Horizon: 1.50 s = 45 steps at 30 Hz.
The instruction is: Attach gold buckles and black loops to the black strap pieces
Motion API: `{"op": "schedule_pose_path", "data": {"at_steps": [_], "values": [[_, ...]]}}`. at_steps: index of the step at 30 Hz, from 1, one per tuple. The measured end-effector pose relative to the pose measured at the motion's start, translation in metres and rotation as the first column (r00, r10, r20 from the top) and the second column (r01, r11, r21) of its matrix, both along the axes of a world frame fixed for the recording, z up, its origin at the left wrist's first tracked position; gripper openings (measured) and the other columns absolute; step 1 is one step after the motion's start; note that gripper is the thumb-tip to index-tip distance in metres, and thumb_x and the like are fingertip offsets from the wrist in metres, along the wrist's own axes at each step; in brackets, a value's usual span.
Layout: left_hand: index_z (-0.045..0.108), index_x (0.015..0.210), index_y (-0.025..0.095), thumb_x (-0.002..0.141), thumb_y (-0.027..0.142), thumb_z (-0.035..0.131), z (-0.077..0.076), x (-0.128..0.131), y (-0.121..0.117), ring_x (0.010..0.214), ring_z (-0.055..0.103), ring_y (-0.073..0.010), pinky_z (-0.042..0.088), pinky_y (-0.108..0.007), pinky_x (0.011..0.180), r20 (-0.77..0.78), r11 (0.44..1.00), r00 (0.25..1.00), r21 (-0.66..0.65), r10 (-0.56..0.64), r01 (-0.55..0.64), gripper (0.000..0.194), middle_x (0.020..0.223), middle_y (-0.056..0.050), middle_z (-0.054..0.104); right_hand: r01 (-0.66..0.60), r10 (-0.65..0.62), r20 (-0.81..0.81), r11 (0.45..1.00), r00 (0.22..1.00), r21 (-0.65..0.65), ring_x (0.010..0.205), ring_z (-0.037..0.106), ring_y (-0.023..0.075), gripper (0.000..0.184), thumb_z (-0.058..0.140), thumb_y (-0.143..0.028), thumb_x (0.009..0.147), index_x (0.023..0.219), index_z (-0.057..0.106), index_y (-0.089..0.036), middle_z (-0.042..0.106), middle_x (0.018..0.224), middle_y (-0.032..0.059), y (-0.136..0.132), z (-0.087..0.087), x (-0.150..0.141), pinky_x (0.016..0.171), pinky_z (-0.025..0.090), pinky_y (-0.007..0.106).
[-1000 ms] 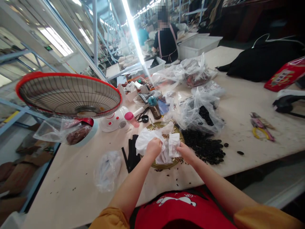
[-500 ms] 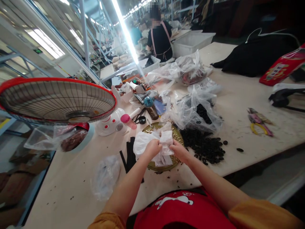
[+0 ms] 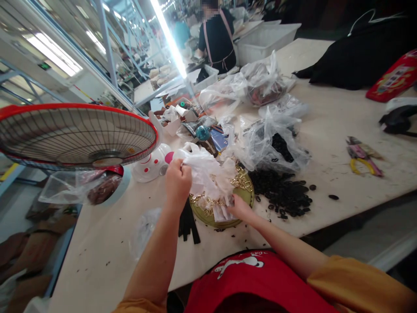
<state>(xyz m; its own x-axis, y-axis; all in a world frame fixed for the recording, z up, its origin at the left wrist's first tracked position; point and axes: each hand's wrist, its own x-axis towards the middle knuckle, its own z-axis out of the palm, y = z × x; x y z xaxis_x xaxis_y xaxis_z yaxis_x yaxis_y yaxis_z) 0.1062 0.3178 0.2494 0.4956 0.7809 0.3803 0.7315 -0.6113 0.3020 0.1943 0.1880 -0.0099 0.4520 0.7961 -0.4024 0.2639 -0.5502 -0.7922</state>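
My left hand (image 3: 178,184) is closed on one end of a thin, crumpled white plastic bag (image 3: 203,167), raised at the left of a round olive-gold tray (image 3: 224,224). The bag spreads over the tray's back part. Small gold metal buckles (image 3: 243,179) lie on the tray around and beneath it. My right hand (image 3: 240,208) is low at the tray's right side, its fingers closed on a pale, folded piece (image 3: 222,213). Whether that piece belongs to the bag I cannot tell.
Loose black rings (image 3: 286,195) are heaped right of the tray, with black strips (image 3: 188,224) to its left. Clear plastic bags (image 3: 276,143) stand behind. Pliers (image 3: 361,158) lie at right. A red-rimmed fan (image 3: 78,134) overhangs the left side. A person (image 3: 216,39) works farther back.
My left hand has moved up and left, stretching the white bag away from my right hand. More gold buckles show on the tray. The view has shifted slightly.
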Motion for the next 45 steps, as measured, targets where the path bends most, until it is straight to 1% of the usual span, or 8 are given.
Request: {"op": "schedule_pose_path", "data": {"at_steps": [5, 8, 10, 14, 19, 23, 34, 45], "values": [[0.049, 0.066, 0.017, 0.083, 0.028, 0.036, 0.015, -0.01, -0.01, 0.066, 0.051, -0.0171, 0.036, -0.027, 0.063, -0.189, 0.983, 0.979, 0.179, 0.077, -0.042, 0.024, 0.066, -0.004, 0.052, 0.14, -0.126, -0.235, 0.989, 0.964, 0.046, 0.087, 0.057, 0.0271, 0.03, 0.053, -0.017, 0.062, 0.091, 0.057, -0.013, 0.064, 0.089, 0.0128, -0.007, 0.005, 0.017, 0.069, 0.041, 0.031], [0.052, 0.076, 0.017, 0.083, 0.036, 0.041, -0.021, -0.01, -0.024, 0.073, 0.054, -0.0191, 0.037, -0.028, 0.067, -0.311, 0.997, 0.948, -0.056, -0.064, 0.049, 0.024, 0.074, -0.006, 0.056, 0.189, -0.113, -0.437, 0.973, 0.892, 0.134, 0.079, 0.059, 0.0231, 0.037, 0.047, -0.013, 0.057, 0.093, 0.057, -0.015, 0.065, 0.086, 0.0076, -0.017, 0.019, 0.025, 0.063, 0.044, 0.028], [0.055, 0.086, 0.018, 0.083, 0.028, 0.043, -0.056, -0.009, -0.031, 0.081, 0.055, -0.0194, 0.038, -0.029, 0.072, -0.27, 0.939, 0.946, -0.335, -0.178, 0.081, 0.016, 0.08, -0.007, 0.058, 0.223, -0.077, -0.558, 0.954, 0.826, 0.199, 0.074, 0.059, 0.0196, 0.046, 0.043, -0.011, 0.053, 0.097, 0.055, -0.017, 0.065, 0.084, 0.0039, -0.022, 0.031, 0.026, 0.06, 0.044, 0.027], [0.058, 0.094, 0.02, 0.078, 0.012, 0.043, -0.113, -0.008, -0.038, 0.084, 0.056, -0.0148, 0.039, -0.024, 0.077, -0.185, 0.858, 0.95, -0.496, -0.252, 0.131, 0.023, 0.088, -0.003, 0.062, 0.321, -0.025, -0.721, 0.906, 0.692, 0.277, 0.064, 0.057, 0.0156, 0.056, 0.041, -0.01, 0.049, 0.103, 0.053, -0.02, 0.065, 0.081, 0.0002, -0.027, 0.053, 0.024, 0.055, 0.043, 0.024], [0.058, 0.092, 0.014, 0.083, 0.019, 0.033, -0.135, -0.009, -0.047, 0.076, 0.055, -0.0131, 0.041, -0.023, 0.069, -0.069, 0.796, 0.971, -0.588, -0.228, 0.145, 0.027, 0.083, -0.004, 0.062, 0.448, -0.005, -0.83, 0.844, 0.557, 0.295, 0.058, 0.053, 0.0131, 0.06, 0.041, -0.009, 0.047, 0.105, 0.052, -0.022, 0.065, 0.082, -0.0011, -0.025, 0.065, 0.013, 0.05, 0.039, 0.021], [0.056, 0.08, 0.013, 0.074, 0.04, 0.052, -0.142, -0.011, -0.059, 0.067, 0.051, -0.0132, 0.038, -0.022, 0.06, -0.022, 0.742, 0.964, -0.644, -0.263, 0.188, 0.028, 0.074, -0.001, 0.058, 0.5, 0.017, -0.876, 0.816, 0.481, 0.29, 0.058, 0.053, 0.0134, 0.059, 0.042, -0.008, 0.048, 0.104, 0.052, -0.022, 0.065, 0.079, -0.0014, -0.02, 0.069, 0.0, 0.052, 0.04, 0.022], [0.04, 0.061, 0.017, 0.077, 0.024, 0.039, -0.135, -0.018, -0.057, 0.058, 0.038, -0.0085, 0.031, -0.019, 0.053, -0.018, 0.7, 0.943, -0.675, -0.333, 0.234, 0.017, 0.058, 0.005, 0.035, 0.507, 0.001, -0.902, 0.827, 0.431, 0.243, 0.058, 0.053, 0.0139, 0.055, 0.043, -0.009, 0.047, 0.099, 0.053, -0.021, 0.063, 0.076, -0.001, -0.011, 0.06, -0.002, 0.051, 0.041, 0.023], [0.049, 0.067, 0.017, 0.077, 0.019, 0.041, -0.082, 0.004, -0.036, 0.075, 0.05, -0.0162, 0.036, -0.028, 0.072, -0.269, 0.925, 0.934, -0.356, -0.237, 0.132, 0.013, 0.074, -0.005, 0.053, 0.553, -0.308, -0.848, 0.833, 0.431, -0.022, 0.07, 0.057, 0.0146, 0.025, 0.044, -0.044, 0.075, 0.09, 0.049, -0.024, 0.056, 0.092, 0.0058, -0.017, 0.01, 0.026, 0.062, 0.05, 0.03]]}}
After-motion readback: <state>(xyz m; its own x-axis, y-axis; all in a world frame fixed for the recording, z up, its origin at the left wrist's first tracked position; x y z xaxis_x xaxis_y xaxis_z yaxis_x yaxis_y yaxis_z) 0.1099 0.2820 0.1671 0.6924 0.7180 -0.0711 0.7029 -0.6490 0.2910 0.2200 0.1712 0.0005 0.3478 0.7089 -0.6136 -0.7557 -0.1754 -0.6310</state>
